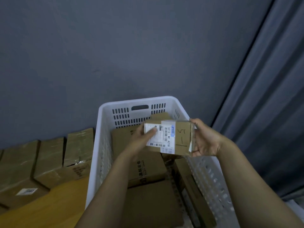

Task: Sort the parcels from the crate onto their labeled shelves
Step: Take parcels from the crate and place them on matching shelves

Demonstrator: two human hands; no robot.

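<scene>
A small cardboard parcel [179, 137] with a white shipping label and handwritten marks is held above the white slotted crate [105, 145]. My left hand [143, 139] grips its left end, thumb lying over the label. My right hand [205, 140] grips its right end, fingers curled round the edge. Below, several brown cardboard parcels [148, 170] lie inside the crate, partly hidden by my forearms.
Taped cardboard boxes [49, 158] stand in a row left of the crate against a grey wall. A wooden surface [49, 208] shows at the lower left. A grey curtain [271, 112] hangs on the right.
</scene>
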